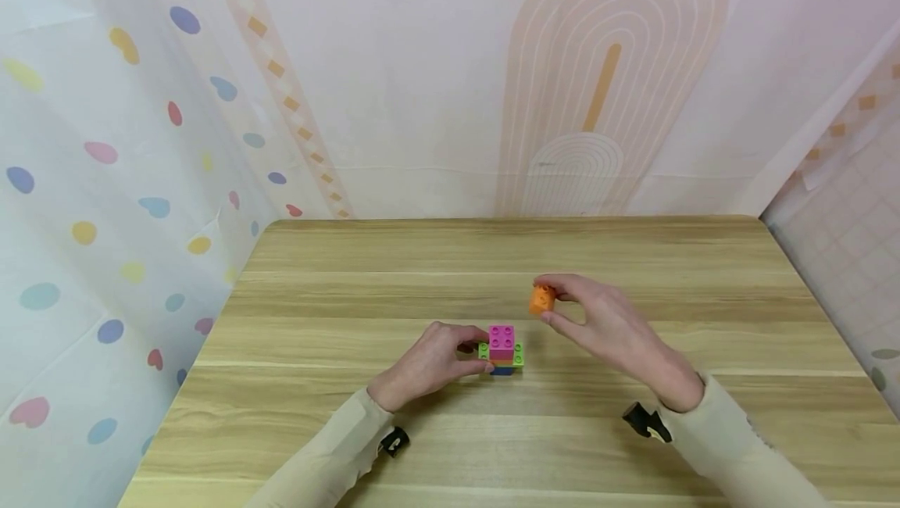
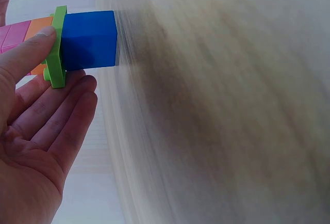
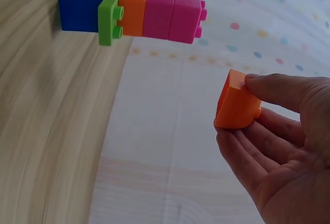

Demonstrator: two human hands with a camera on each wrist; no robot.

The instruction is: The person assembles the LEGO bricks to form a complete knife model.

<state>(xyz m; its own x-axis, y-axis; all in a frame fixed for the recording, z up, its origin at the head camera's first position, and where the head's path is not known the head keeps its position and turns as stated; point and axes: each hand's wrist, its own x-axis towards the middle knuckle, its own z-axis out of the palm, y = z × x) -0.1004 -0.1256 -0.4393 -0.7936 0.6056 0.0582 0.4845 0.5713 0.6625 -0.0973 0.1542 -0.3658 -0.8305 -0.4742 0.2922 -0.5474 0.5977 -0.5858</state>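
Observation:
A toy-brick stack stands upright on the table: a blue brick (image 2: pixel 90 39) at the bottom, a wider green plate (image 3: pixel 106 17), an orange brick (image 3: pixel 134 10), then pink bricks (image 1: pixel 501 345) with studs on top. My left hand (image 1: pixel 436 359) holds this stack from the left, its thumb at the green plate and orange brick. To the right and above the stack, my right hand (image 1: pixel 612 320) pinches a loose orange brick (image 1: pixel 541 300) between thumb and fingers. That brick has a rounded side and a hollow underside, seen in the right wrist view. It is apart from the stack.
The wooden table (image 1: pixel 351 258) runs back to a pale patterned curtain (image 1: pixel 422 86). Another curtain with coloured spots (image 1: pixel 141 273) hangs along the left side. Small black devices (image 1: pixel 395 441) sit at both sleeves.

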